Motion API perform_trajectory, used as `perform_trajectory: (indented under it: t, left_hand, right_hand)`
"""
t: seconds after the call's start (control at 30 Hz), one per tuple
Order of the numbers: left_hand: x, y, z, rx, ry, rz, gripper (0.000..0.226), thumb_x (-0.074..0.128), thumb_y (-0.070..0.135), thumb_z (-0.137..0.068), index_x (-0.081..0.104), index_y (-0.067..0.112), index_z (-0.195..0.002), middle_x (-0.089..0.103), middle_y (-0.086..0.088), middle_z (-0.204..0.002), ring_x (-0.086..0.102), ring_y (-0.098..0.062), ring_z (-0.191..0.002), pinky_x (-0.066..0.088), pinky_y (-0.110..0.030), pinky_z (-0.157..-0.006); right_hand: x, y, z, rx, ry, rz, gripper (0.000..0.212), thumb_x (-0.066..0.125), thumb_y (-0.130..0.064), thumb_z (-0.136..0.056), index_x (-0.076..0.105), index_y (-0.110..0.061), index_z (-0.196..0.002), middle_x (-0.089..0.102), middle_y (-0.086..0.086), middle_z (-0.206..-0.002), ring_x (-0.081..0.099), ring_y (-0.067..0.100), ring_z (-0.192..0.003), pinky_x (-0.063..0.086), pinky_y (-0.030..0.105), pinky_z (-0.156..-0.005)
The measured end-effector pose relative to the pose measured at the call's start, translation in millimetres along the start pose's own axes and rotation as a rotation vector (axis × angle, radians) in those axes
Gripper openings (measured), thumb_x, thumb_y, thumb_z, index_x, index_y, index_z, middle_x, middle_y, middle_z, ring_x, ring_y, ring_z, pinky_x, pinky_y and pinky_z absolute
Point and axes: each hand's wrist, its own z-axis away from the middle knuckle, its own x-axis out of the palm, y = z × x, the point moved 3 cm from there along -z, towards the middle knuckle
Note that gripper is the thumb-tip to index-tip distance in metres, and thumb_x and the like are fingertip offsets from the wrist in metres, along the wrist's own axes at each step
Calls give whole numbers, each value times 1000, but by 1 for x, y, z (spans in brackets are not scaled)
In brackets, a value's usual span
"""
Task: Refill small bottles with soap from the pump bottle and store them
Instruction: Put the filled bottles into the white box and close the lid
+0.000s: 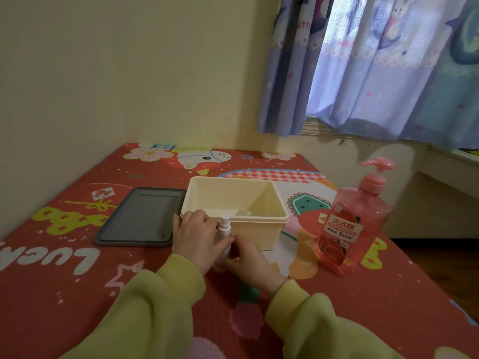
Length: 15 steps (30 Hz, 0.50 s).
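1. The small bottle, white with a spray top, stood upright just in front of the box, near its front left corner. Its lower part was hidden by the hands.
2. The left hand held the bottle's body from the left, fingers curled round it. The right hand held it lower down, near the base, fingers also curled on it.
3. The box was cream and open on top. Something pale lay inside against the front wall; I could not tell what.
4. The pump bottle stood right of the box, apart from it. It was pink and see-through, with its spout pointing left. Its label read "洗洁精", with a "3" in the smaller line below; the rest was too small to read.
5. A grey tray lay flat just left of the box.
6. A red cartoon mat lay under the box. It had white letters "LUCK", upside down from this view, front left of the box and cut by the frame edge.
7. A lilac curtain hung behind and right of the box, with "Hello" printed in pink.
8. Yellow-green sleeves covered both arms in front of the box.
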Motion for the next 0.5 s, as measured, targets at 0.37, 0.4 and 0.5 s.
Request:
perform_trajectory:
  t: [0.37,0.4,0.5]
  left_hand:
    - [-51,15,-19,-48,193,531,54,47,61,-58,65,13,-76,53,9,-74,52,-21,-85,41,-35,-81]
    - [-57,19,-23,-45,195,586,44,58,54,-64,65,13,-78,53,9,-75,52,-19,-86,40,-32,-79]
    - [-69,21,-39,-62,169,737,21,71,24,-77,68,7,-89,59,6,-77,56,-13,-80,42,-16,-71]
  right_hand:
    - [-42,-33,-1,-181,114,-285,22,71,-16,-81,53,-14,-94,67,13,-98,66,25,-91,55,42,-83]
    - [-49,-38,-4,-199,115,-280,23,71,-15,-81,54,-12,-97,67,12,-99,66,23,-92,55,39,-84]
    - [-75,-55,-13,-261,107,-196,31,72,-14,-79,57,-9,-106,66,7,-100,64,22,-94,54,34,-86]
